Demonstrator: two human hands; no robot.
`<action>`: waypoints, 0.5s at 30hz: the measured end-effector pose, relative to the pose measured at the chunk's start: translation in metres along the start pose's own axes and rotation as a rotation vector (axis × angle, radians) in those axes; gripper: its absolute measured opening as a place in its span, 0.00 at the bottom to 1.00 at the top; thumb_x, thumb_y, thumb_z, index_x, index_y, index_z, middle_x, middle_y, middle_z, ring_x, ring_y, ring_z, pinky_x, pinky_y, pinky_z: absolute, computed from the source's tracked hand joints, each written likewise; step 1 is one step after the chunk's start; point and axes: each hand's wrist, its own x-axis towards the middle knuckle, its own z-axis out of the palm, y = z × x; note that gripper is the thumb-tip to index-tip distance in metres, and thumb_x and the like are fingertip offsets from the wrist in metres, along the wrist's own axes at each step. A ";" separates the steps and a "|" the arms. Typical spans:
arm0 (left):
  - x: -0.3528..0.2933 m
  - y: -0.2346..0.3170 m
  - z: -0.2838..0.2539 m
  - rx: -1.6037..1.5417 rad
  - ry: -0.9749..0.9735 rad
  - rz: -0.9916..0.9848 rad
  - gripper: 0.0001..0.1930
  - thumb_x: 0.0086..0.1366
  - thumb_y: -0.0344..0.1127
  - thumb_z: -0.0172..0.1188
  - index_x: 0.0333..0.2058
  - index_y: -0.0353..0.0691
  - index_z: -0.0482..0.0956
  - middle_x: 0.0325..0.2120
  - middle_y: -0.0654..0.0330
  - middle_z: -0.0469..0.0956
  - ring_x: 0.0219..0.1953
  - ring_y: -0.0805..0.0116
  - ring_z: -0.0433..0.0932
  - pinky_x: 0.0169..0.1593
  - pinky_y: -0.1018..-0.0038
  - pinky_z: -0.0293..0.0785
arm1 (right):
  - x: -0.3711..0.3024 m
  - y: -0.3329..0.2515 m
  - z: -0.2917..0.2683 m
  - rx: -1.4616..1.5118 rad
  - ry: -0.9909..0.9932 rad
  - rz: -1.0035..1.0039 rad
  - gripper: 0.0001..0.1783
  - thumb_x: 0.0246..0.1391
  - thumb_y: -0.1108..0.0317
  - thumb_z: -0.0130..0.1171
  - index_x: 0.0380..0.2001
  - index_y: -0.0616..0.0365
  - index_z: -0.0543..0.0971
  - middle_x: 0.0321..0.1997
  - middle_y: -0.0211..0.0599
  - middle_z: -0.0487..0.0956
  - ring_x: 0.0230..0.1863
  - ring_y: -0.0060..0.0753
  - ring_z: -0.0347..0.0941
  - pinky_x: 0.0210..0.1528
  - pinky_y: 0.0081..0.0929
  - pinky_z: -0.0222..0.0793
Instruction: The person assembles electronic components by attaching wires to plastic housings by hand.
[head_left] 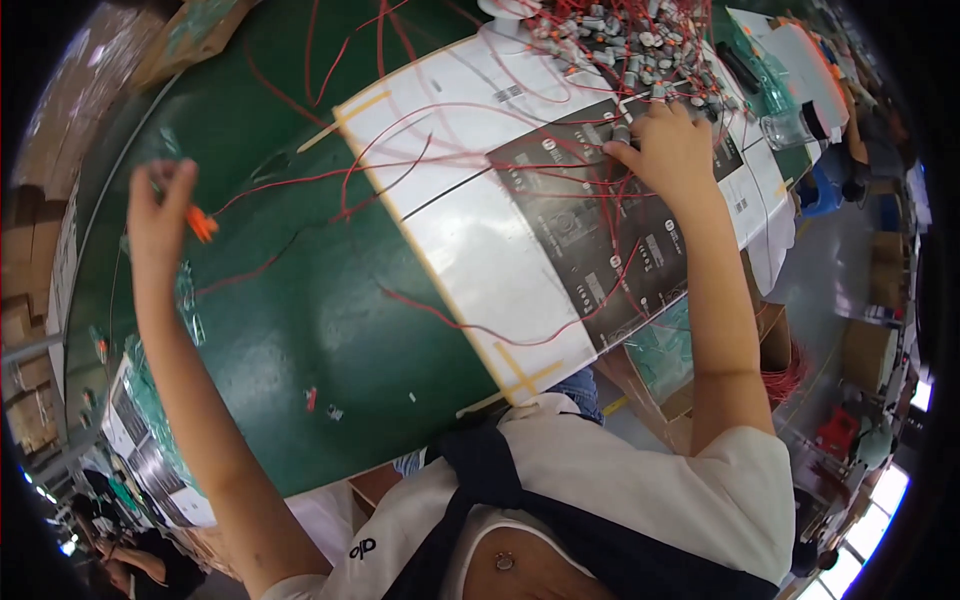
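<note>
From where I sit, the left hand point(160, 212) is the hardest part to read: it is high over the left side of the green bench point(300, 340), blurred, its fingers curled in. A small orange piece point(203, 224) shows just beside it, smeared too — I cannot tell whether the hand grips it, or exactly what it is. A thin red wire point(330, 178) runs from near that piece toward the right, across the printed sheets.

The right hand point(676, 150) is easier. Its fingers are bent down at the near edge of a heap of grey connectors point(645, 45), the thumb standing apart from them over the dark printed sheet point(570, 262). The fingertips partly cover a connector, and the deeper layers of the heap are hidden under tangled wire; its far end runs up to the top of my view.

For edges, I go by the yellow tape point(524, 380) at the near corner of the white sheet point(455, 245). The broadest room to move lies between that sheet and the left forearm, with small scraps point(311, 400) toward the front and loose wire crossing it. On the right it is tighter: a clear jar point(788, 130) stands past the hand, and the right forearm hides part of the bench edge — beyond it, a cardboard box point(772, 335) sits lower down, partly cut off by the arm.
</note>
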 end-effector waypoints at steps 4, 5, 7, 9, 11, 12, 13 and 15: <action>-0.135 0.014 0.017 -0.072 -0.255 -0.162 0.19 0.60 0.34 0.64 0.49 0.38 0.72 0.24 0.64 0.70 0.23 0.74 0.68 0.27 0.76 0.66 | 0.018 0.024 0.002 0.386 0.088 0.036 0.21 0.49 0.47 0.63 0.32 0.55 0.83 0.37 0.34 0.80 0.41 0.37 0.73 0.45 0.38 0.67; -0.159 0.020 0.025 -0.144 -0.333 -0.234 0.21 0.59 0.33 0.64 0.50 0.38 0.71 0.23 0.65 0.70 0.22 0.73 0.68 0.27 0.75 0.66 | 0.020 0.036 0.001 0.648 0.142 0.088 0.22 0.48 0.47 0.65 0.33 0.56 0.82 0.36 0.34 0.80 0.38 0.34 0.74 0.44 0.34 0.68; -0.186 0.028 0.042 -0.104 -0.435 -0.359 0.24 0.60 0.32 0.63 0.55 0.39 0.69 0.32 0.59 0.73 0.30 0.69 0.71 0.35 0.73 0.70 | 0.014 0.054 -0.026 1.105 0.407 0.312 0.22 0.48 0.53 0.67 0.37 0.61 0.80 0.33 0.34 0.78 0.32 0.27 0.73 0.39 0.22 0.69; -0.220 0.019 0.049 -0.073 -0.238 -0.290 0.26 0.60 0.31 0.62 0.58 0.40 0.68 0.41 0.55 0.71 0.36 0.64 0.72 0.41 0.71 0.70 | 0.017 0.066 -0.079 0.956 0.341 0.300 0.20 0.57 0.59 0.61 0.45 0.64 0.77 0.33 0.37 0.77 0.34 0.27 0.70 0.47 0.22 0.64; -0.245 0.011 0.048 -0.039 -0.044 -0.217 0.28 0.60 0.30 0.62 0.60 0.40 0.67 0.49 0.51 0.70 0.43 0.60 0.72 0.47 0.70 0.70 | 0.022 0.089 -0.123 1.572 0.309 -0.053 0.14 0.58 0.66 0.56 0.42 0.66 0.77 0.32 0.38 0.77 0.32 0.28 0.70 0.45 0.24 0.65; -0.252 0.009 0.043 -0.042 -0.032 -0.237 0.28 0.60 0.30 0.62 0.60 0.40 0.67 0.49 0.51 0.70 0.43 0.60 0.72 0.47 0.70 0.70 | 0.023 0.097 -0.138 1.866 0.271 -0.241 0.11 0.58 0.70 0.54 0.40 0.67 0.78 0.31 0.38 0.77 0.32 0.29 0.70 0.44 0.25 0.66; -0.258 0.006 0.039 -0.037 -0.107 -0.183 0.29 0.59 0.29 0.61 0.60 0.40 0.66 0.52 0.50 0.67 0.46 0.57 0.71 0.49 0.68 0.69 | 0.022 0.097 -0.145 2.152 0.217 -0.434 0.10 0.59 0.73 0.52 0.38 0.68 0.78 0.31 0.38 0.77 0.31 0.30 0.70 0.44 0.27 0.67; -0.272 0.002 0.023 -0.017 -0.241 -0.088 0.31 0.58 0.27 0.61 0.61 0.41 0.66 0.59 0.48 0.61 0.51 0.53 0.68 0.54 0.66 0.67 | 0.009 0.071 -0.137 1.998 0.138 -0.497 0.10 0.56 0.74 0.54 0.40 0.67 0.78 0.33 0.38 0.78 0.32 0.29 0.71 0.43 0.26 0.67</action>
